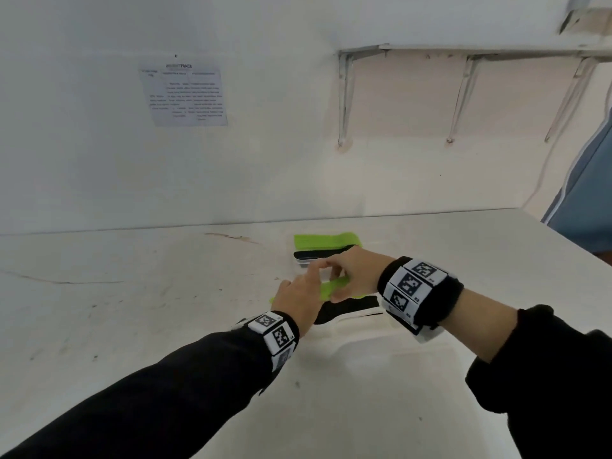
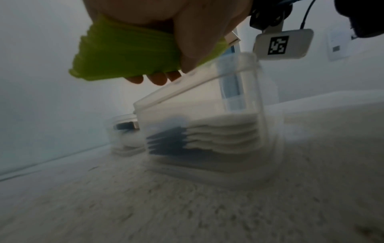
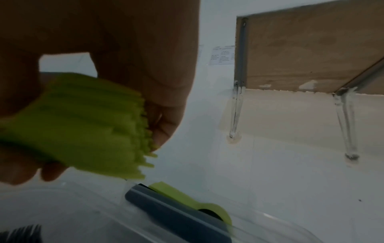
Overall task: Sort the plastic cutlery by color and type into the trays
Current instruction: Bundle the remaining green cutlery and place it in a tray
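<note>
A stack of lime-green plastic forks (image 1: 332, 287) hangs just above the near clear tray (image 2: 239, 98). Both hands grip it: my left hand (image 1: 299, 294) at its left end, my right hand (image 1: 346, 276) at its right end. The tines (image 3: 143, 141) show in the right wrist view. The near tray holds black forks (image 1: 346, 308) and stacked white cutlery (image 2: 224, 131). The far clear tray (image 2: 122, 119) holds green cutlery (image 1: 326, 240) and black cutlery (image 1: 316, 255). My hands hide the middle of the green stack.
The trays stand on a white scuffed table (image 1: 132, 293) against a white wall. A printed sheet (image 1: 183, 94) is taped to that wall, and a shelf on metal brackets (image 1: 463, 81) juts out above the table's right side. A blue panel (image 1: 589, 193) stands at the right.
</note>
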### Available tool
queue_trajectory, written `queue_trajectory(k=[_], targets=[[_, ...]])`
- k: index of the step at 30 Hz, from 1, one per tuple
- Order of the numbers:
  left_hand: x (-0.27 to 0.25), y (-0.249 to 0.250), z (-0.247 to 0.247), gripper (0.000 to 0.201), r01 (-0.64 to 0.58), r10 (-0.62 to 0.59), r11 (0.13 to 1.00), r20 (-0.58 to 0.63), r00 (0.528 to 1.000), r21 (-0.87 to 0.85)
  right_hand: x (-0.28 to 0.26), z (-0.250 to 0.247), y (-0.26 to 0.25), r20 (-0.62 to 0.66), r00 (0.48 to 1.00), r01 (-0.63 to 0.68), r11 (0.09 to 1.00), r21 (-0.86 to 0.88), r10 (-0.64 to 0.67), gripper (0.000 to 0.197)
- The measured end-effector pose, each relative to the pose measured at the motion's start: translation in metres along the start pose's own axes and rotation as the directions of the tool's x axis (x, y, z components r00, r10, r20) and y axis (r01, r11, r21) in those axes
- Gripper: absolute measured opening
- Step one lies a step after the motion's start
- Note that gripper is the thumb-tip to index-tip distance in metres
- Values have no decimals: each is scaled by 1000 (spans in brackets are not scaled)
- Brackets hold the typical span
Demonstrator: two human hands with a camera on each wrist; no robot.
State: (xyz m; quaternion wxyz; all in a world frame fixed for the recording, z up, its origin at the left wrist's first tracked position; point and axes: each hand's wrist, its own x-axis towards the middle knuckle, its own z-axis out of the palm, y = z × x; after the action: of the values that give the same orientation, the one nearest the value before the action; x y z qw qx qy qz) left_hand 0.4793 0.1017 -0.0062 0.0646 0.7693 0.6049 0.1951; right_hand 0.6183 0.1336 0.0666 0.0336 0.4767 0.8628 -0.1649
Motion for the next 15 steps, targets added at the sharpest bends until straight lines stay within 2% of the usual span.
queue_trajectory(k=[4,8,10,13,15], targets=[[-3,3,2,68,-86,88,991,21,996,-100,2,11,7,115,993,22,986,-163,-3,48],[-9,-5,5,84,-15,18,996,34,999,-88,3,14,17,137,990,7,970,-242,27,52],[-13,-11,7,102,89,-78,990,103,992,-106,4,13,24,149,987,-8,959,-284,52,55],[-22,-17,3,131,331,-227,894,332,916,-302,6,15,31,205,977,6,942,-337,67,52],[-27,-20,-1,131,398,-219,828,425,878,-394,6,18,32,234,970,21,937,-348,65,48]])
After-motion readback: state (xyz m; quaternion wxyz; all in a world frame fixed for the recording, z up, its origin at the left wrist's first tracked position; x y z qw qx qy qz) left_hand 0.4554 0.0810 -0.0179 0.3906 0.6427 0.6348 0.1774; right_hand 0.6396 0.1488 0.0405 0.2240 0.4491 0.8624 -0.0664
